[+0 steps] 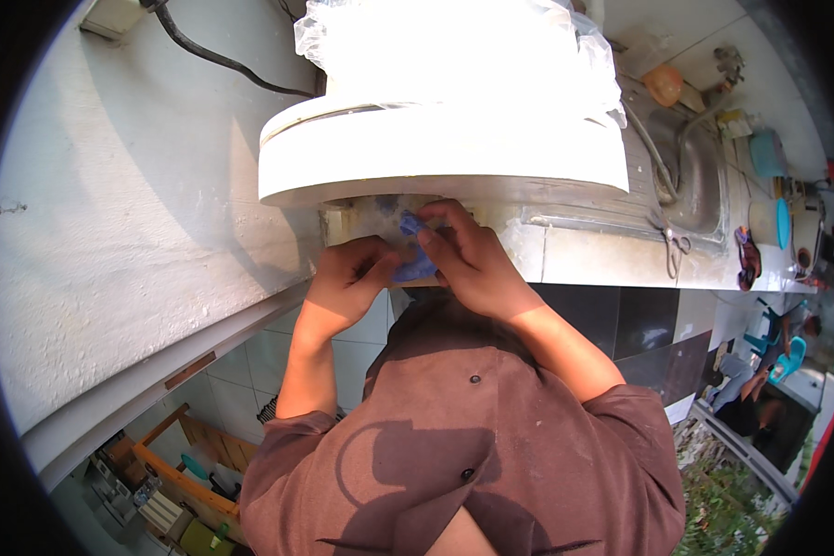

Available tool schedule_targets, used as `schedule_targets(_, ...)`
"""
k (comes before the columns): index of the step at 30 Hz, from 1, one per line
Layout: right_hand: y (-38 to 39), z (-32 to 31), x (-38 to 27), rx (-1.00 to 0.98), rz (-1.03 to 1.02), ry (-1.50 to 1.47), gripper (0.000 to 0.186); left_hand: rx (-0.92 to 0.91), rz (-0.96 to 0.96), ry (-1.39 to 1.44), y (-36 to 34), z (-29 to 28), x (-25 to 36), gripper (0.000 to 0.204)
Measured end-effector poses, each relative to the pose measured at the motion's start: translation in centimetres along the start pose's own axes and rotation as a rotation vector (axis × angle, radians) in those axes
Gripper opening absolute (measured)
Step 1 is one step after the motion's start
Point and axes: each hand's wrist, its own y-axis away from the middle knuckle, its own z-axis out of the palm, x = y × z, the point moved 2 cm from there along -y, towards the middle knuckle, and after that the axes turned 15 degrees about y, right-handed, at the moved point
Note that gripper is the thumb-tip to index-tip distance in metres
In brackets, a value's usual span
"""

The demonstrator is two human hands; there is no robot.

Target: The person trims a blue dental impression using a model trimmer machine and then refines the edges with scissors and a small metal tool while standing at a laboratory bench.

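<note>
A small, crumpled blue piece (417, 270), thin like cloth or plastic film, lies between my two hands at the counter's near edge. My right hand (473, 264) pinches its upper end between thumb and fingers. My left hand (350, 276) is curled at its left side, thumb against the lower part. Just beyond my fingers rises a large white object (435, 148) with a rounded rim, so glaring that its detail is lost. Clear plastic wrap (595, 57) hangs at its sides. The rim shades the spot where I work.
To the right are a metal sink (700, 171) with a hose, scissors (670, 244) on the counter edge and an orange bowl (663, 84). A white wall (148, 213) bounds the left, with a black cable (222, 63). A person (746, 380) sits at far right.
</note>
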Motion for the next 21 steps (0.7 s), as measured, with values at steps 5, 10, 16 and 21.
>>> schedule_targets(5, 0.2, 0.0, -0.5, 0.057, -0.194, 0.082, 0.029, -0.082, 0.070, -0.205, -0.2, 0.6, 1.1, 0.018)
schedule_targets(10, 0.0, -0.2, -0.4, 0.046, -0.220, 0.119, 0.030, -0.122, 0.084, -0.194, -0.2, 0.6, 1.0, 0.018)
schedule_targets(16, 0.0, -0.4, 0.1, 0.037, -0.238, 0.152, 0.030, -0.102, 0.003, -0.074, 0.0, 1.1, 0.2, 0.019)
schedule_targets(21, 0.0, -0.6, 0.4, 0.051, -0.185, 0.044, 0.028, 0.005, -0.018, 0.067, -0.4, 0.7, -0.7, 0.017)
